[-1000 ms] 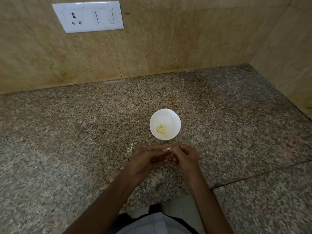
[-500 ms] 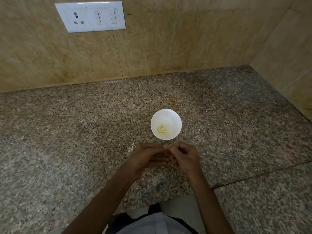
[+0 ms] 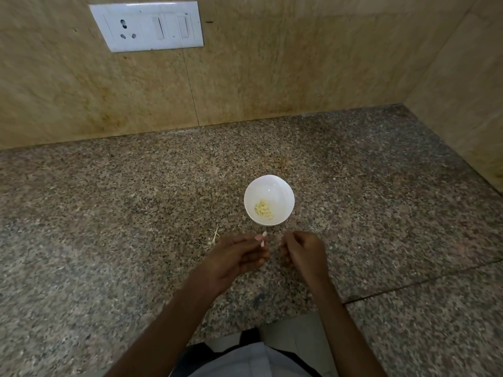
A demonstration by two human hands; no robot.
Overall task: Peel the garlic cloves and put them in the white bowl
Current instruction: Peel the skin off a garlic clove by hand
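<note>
The garlic clove (image 3: 263,237), a small pale sliver with its long axis pointing toward the white bowl (image 3: 283,186), was pinched in the fingertips of the left hand (image 3: 239,254), just short of the bowl's near rim. A few yellowish peeled cloves (image 3: 263,209) lay inside the bowl. The right hand (image 3: 303,250) hung just beside the left, its fingers curled; whether it held any skin could not be told.

Your left hand (image 3: 238,258) pinches 1 garlic clove (image 3: 263,238) just short of the white bowl (image 3: 273,186) holding peeled cloves (image 3: 263,209). Your right hand (image 3: 302,250), fingers curled, hovers slightly apart over the granite counter (image 3: 122,213).
</note>
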